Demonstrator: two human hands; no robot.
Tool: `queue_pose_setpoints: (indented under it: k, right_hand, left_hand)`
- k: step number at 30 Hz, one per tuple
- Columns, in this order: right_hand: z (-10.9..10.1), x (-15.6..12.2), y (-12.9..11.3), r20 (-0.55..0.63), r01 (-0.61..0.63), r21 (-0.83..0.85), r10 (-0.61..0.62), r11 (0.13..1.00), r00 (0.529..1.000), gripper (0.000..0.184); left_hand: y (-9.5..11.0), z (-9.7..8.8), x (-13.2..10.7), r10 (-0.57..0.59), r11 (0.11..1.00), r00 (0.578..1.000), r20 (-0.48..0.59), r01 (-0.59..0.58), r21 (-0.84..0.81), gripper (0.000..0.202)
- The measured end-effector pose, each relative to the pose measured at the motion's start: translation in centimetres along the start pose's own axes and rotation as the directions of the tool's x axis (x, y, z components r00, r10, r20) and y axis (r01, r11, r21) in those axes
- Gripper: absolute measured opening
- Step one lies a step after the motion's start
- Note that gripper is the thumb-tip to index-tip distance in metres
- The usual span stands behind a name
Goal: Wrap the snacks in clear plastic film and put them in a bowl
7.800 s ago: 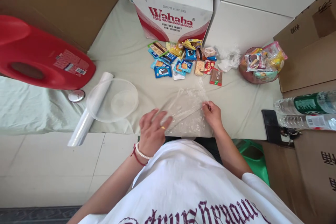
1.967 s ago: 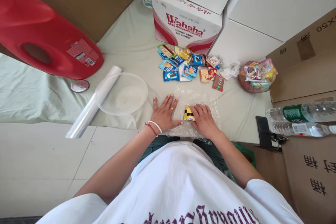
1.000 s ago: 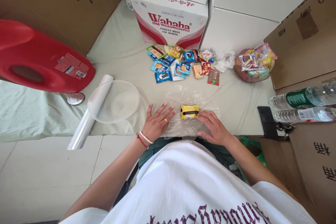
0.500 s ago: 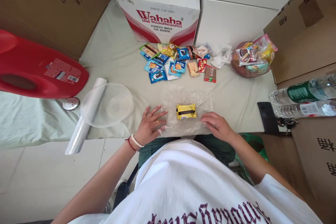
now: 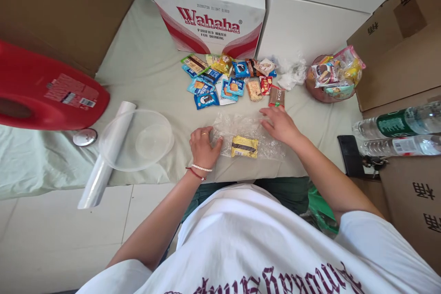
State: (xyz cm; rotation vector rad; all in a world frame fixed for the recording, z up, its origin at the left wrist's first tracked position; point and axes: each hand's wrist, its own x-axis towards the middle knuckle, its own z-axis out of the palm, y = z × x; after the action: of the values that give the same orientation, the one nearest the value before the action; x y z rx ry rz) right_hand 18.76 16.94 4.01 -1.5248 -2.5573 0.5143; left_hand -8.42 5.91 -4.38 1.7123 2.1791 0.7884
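A small yellow snack packet [image 5: 244, 151] with a dark band lies on a crinkled sheet of clear plastic film [image 5: 229, 124] in front of me. The packet looks paler, with film seemingly over it. My left hand [image 5: 206, 148] rests at the film's left edge, thumb apart from its bent fingers. At the far right edge of the film is my right hand [image 5: 280, 125], its thumb and fingers apart. Its fingertips come close to a brown and red snack packet [image 5: 276, 95]. Neither hand holds the yellow packet.
Several snack packets [image 5: 206, 101] lie before a Wahaha carton [image 5: 210, 18]. To the left are a clear plastic lid [image 5: 155, 142], a film roll [image 5: 94, 181] and a red jug [image 5: 51, 87]. A snack bowl [image 5: 315, 89], bottles [image 5: 396, 124] and a phone [image 5: 349, 155] are right.
The film's near edge has been folded up toward the yellow packet. My left hand has turned and moved to the film's left side; my right hand has moved away from me to its far right.
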Motion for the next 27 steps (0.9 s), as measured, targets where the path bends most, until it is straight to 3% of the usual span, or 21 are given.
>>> queue_pose_setpoints:
  k: [4, 7, 9, 13, 16, 22, 25, 27]
  right_hand:
    - [2.5, 4.1, -2.7, 0.158, -0.008, -0.081, 0.021, 0.997, 0.987, 0.075]
    - [3.3, 5.1, -3.5, 0.241, -0.017, -0.094, 0.039, 0.995, 0.97, 0.044]
    - [2.6, 4.9, -3.7, 0.266, -0.001, -0.047, 0.014, 0.999, 0.964, 0.026]
    - [-0.1, 2.3, -4.8, 0.172, 0.079, -0.006, -0.076, 0.997, 0.982, 0.025]
    - [-0.7, -0.9, -6.6, 0.2, 0.141, -0.076, -0.123, 0.987, 0.972, 0.027]
    - [3.4, -6.1, -8.6, 0.326, 0.203, -0.017, -0.186, 0.979, 0.927, 0.046]
    - [4.9, -7.0, -8.3, 0.318, 0.19, 0.021, -0.186, 0.982, 0.929, 0.053]
    - [5.3, -7.1, -8.3, 0.3, 0.157, 0.063, -0.169, 0.986, 0.939, 0.045]
  left_hand:
    - [0.6, 0.0, 0.1, -0.013, 0.998, 1.0, 0.004, 0.013, 0.056, 0.054]
    - [1.0, -0.2, 0.2, -0.021, 0.997, 1.0, 0.022, 0.019, 0.076, 0.041]
    - [1.1, -0.2, 0.2, -0.037, 0.997, 0.999, 0.028, 0.034, 0.076, 0.029]
    - [1.2, -0.2, 0.1, -0.048, 0.996, 0.998, 0.033, 0.045, 0.074, 0.017]
    - [1.4, -0.1, 0.1, -0.041, 0.996, 0.999, 0.031, 0.038, 0.08, 0.016]
    - [1.3, -0.6, 0.8, -0.014, 0.999, 0.999, 0.045, 0.013, 0.035, 0.007]
    - [1.2, -1.7, 1.3, -0.093, 0.986, 0.99, 0.109, 0.107, -0.13, 0.002]
    - [1.8, -2.6, 1.3, -0.154, 0.943, 0.972, 0.174, 0.197, -0.266, 0.006]
